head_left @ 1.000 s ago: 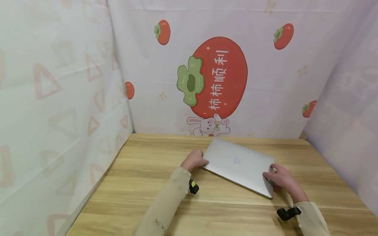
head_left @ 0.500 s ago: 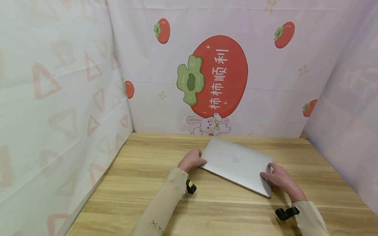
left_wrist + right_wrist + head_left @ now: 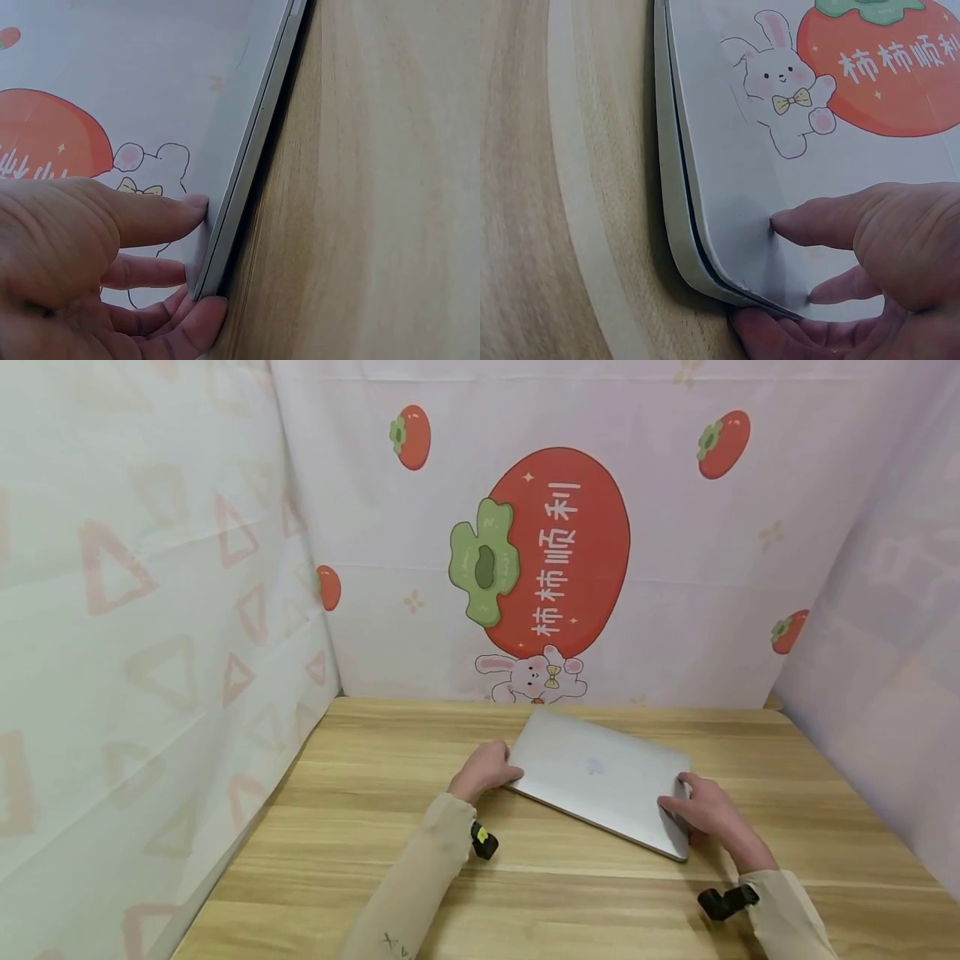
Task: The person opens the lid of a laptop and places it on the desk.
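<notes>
Compared with 1 second ago, the closed laptop (image 3: pixel 600 789) sits slightly further left, both hands moving with it. It lies askew near the back of the tabletop (image 3: pixel 360 793); whether it is raised is hard to tell. The left hand (image 3: pixel 483 770) has a narrow grip on its left end, the right hand (image 3: pixel 708 814) on its right, suggesting gentle, 2-handed repositioning.

Left grip (image 3: pixel 82 244) pinches the laptop (image 3: pixel 241 176) at its corner.

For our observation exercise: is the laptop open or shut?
The laptop is shut: its lid lies over the base, a thin dark seam between.
</notes>
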The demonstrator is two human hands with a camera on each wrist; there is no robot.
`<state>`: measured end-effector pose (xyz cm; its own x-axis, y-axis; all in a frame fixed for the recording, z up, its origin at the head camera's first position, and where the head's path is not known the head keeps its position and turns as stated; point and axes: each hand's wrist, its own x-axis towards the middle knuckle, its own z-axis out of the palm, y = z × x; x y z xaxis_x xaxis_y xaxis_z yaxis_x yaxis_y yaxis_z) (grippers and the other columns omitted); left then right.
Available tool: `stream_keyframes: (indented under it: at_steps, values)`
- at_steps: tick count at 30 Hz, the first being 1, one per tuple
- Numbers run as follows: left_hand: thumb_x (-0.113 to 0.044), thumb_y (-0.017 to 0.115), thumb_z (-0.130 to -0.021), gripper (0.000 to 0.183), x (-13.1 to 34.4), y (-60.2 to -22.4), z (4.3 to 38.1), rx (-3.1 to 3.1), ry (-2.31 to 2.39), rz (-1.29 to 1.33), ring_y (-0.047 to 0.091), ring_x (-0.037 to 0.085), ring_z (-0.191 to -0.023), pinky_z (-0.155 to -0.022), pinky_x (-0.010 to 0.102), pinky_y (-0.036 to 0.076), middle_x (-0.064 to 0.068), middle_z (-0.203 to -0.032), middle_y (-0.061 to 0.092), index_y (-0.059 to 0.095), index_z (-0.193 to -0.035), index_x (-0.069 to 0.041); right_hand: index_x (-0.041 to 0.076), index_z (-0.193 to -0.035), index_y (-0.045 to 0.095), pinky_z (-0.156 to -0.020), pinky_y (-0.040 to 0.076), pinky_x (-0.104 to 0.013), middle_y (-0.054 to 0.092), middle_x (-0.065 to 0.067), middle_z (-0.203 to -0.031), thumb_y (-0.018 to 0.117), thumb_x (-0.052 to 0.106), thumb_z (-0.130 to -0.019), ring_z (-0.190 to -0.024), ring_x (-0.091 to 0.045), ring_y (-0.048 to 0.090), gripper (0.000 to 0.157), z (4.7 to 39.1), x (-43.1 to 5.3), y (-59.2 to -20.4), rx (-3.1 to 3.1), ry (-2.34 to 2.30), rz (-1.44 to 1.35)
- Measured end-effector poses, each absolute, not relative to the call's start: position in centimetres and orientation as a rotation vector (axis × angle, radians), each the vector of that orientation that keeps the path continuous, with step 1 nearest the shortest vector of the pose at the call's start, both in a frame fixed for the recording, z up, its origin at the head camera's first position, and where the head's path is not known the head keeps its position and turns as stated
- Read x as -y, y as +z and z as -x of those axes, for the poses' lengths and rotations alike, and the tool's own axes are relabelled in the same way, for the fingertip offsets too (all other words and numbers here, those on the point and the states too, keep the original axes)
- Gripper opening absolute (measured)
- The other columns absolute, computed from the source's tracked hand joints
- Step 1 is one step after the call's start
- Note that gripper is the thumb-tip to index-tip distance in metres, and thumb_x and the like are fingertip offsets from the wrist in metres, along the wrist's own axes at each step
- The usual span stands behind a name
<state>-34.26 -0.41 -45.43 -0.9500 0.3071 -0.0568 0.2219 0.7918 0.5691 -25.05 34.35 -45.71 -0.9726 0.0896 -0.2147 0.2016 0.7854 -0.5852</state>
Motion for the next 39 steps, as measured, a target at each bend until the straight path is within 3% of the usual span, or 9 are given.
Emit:
stream_keyframes:
  at_steps: [6,12,20,31,39]
  values:
    - [-0.025,0.069,-0.078,0.026,0.6,-45.4,34.0,-2.855,0.853,-0.411,0.045,0.016,-0.064,-0.053,0.027,0.036,0.006,-0.076,0.054,0.059,-0.085,-0.003,-0.012,-0.139,0.021,-0.050,0.051,-0.033,0.040,-0.038,-0.115,0.061,0.037,-0.086,-0.061,-0.020,0.057,0.082,25.1,-34.2,-45.8,-2.788,-0.958,-0.243]
    - [-0.028,0.070,-0.078,0.030,1.0,-45.7,33.9,-2.843,0.876,-0.377,0.048,0.016,-0.068,-0.057,0.027,0.039,0.005,-0.082,0.058,0.060,-0.091,-0.003,-0.012,-0.139,0.022,-0.050,0.050,-0.032,0.041,-0.038,-0.116,0.062,0.036,-0.086,-0.063,-0.020,0.057,0.081,25.1,-33.9,-45.7,-2.795,-0.937,-0.245]
    - [-0.028,0.071,-0.077,0.030,1.6,-45.5,33.9,-2.855,0.867,-0.391,0.048,0.016,-0.066,-0.055,0.026,0.039,0.005,-0.077,0.056,0.059,-0.086,-0.002,-0.012,-0.139,0.022,-0.052,0.051,-0.032,0.040,-0.038,-0.118,0.063,0.037,-0.085,-0.072,-0.023,0.057,0.083,25.0,-33.3,-45.8,-2.789,-0.958,-0.222]
    - [-0.028,0.071,-0.078,0.028,2.5,-45.6,33.7,-2.823,0.911,-0.347,0.045,0.014,-0.054,-0.047,0.025,0.037,0.002,-0.063,0.048,0.054,-0.074,-0.006,-0.009,-0.140,0.023,-0.050,0.052,-0.033,0.042,-0.035,-0.113,0.064,0.035,-0.085,-0.068,-0.021,0.056,0.081,24.8,-32.5,-46.0,-2.775,-1.005,-0.208]
    - [-0.029,0.072,-0.077,0.028,3.0,-45.4,33.5,-2.843,0.896,-0.327,0.045,0.014,-0.052,-0.046,0.025,0.037,0.001,-0.061,0.050,0.057,-0.073,-0.005,-0.010,-0.140,0.023,-0.049,0.052,-0.032,0.043,-0.035,-0.112,0.063,0.034,-0.086,-0.072,-0.023,0.056,0.080,24.8,-31.9,-46.0,-2.784,-1.014,-0.173]
